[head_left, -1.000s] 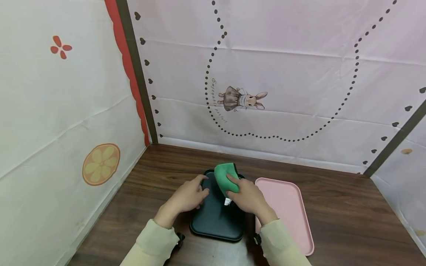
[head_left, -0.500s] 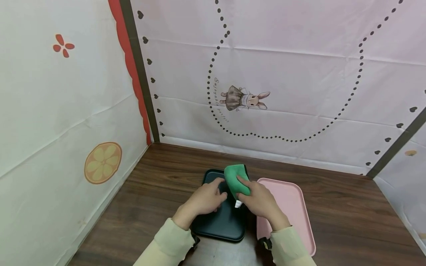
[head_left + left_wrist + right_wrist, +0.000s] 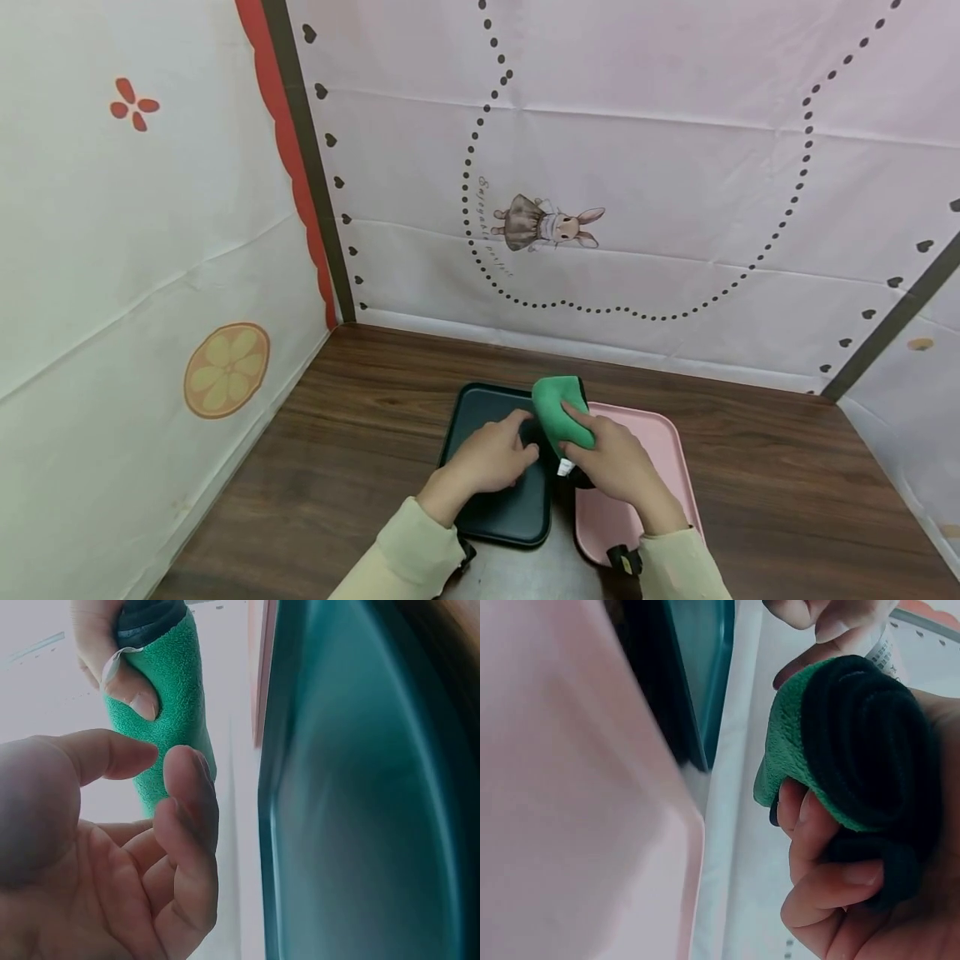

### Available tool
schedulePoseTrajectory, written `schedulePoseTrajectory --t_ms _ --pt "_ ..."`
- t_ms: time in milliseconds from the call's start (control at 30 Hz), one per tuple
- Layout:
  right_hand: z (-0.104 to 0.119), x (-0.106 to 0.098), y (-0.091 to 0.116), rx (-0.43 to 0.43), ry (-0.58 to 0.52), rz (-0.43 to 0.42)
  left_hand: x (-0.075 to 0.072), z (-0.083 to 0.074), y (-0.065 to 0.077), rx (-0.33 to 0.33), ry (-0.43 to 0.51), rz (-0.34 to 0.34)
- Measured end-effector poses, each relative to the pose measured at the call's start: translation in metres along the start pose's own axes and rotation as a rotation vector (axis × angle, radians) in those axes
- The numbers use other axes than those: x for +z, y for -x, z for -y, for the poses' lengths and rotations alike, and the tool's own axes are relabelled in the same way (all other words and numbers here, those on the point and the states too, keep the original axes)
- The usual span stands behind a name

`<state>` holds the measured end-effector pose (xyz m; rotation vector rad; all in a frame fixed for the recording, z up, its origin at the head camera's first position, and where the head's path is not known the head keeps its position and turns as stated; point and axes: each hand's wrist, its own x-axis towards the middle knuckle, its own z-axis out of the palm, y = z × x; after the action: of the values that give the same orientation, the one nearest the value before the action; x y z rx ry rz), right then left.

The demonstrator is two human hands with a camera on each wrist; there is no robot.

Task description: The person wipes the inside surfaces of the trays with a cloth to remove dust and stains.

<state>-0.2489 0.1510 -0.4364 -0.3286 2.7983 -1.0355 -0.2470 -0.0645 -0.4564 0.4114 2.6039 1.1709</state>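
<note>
A rolled towel (image 3: 557, 410), green terry outside and dark inside, is in my right hand (image 3: 621, 463). The thumb and fingers grip it, and a small white label hangs from its lower end. In the right wrist view the towel's (image 3: 787, 727) dark coiled layers face the camera, with fingers curled under it. It hangs above the gap between the trays, overlapping the pink tray's left edge. Over the dark teal tray (image 3: 517, 515), my left hand (image 3: 486, 457) has its fingers loosely bent and holds nothing. In the left wrist view its thumb and fingertips stand apart, near the towel.
A pink tray (image 3: 666, 446) lies right of the dark tray, a narrow gap between them. Both rest on a brown wood-grain table (image 3: 360, 417). Printed cloth walls (image 3: 660, 208) stand at the back and on both sides.
My right hand has carried the towel rightward, from over the dark tray to the pink tray's left edge. My left hand has followed rightward from the dark tray's left edge to its middle.
</note>
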Motion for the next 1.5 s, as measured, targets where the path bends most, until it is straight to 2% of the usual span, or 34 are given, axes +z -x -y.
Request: schedulePoseTrajectory --t_ms 267,567,667,867,967,1100,1300,1500 --pt "-0.024 -0.016 0.008 0.05 0.01 -0.01 0.02 -0.012 -0.009 0.01 -0.006 0.009" --pt "-0.05 -0.028 0.019 0.038 0.022 -0.032 0.045 -0.024 -0.018 0.021 -0.064 0.05" --pt "-0.058 -0.032 0.024 0.067 0.043 -0.03 0.051 -0.028 -0.02 0.003 -0.12 0.062" --pt "-0.073 -0.042 0.032 0.106 0.073 -0.012 0.063 -0.035 -0.025 -0.032 -0.313 0.044" --pt "-0.079 -0.047 0.034 0.114 0.083 0.002 0.066 -0.038 -0.026 -0.049 -0.379 0.051" --pt "-0.086 -0.051 0.035 0.125 0.092 0.029 0.068 -0.038 -0.027 -0.059 -0.412 0.071" --pt "-0.092 -0.055 0.034 0.115 0.118 0.045 0.069 -0.038 -0.029 -0.038 -0.402 0.069" --pt "-0.097 -0.058 0.034 0.119 0.151 0.067 0.07 -0.04 -0.029 -0.053 -0.382 0.084"
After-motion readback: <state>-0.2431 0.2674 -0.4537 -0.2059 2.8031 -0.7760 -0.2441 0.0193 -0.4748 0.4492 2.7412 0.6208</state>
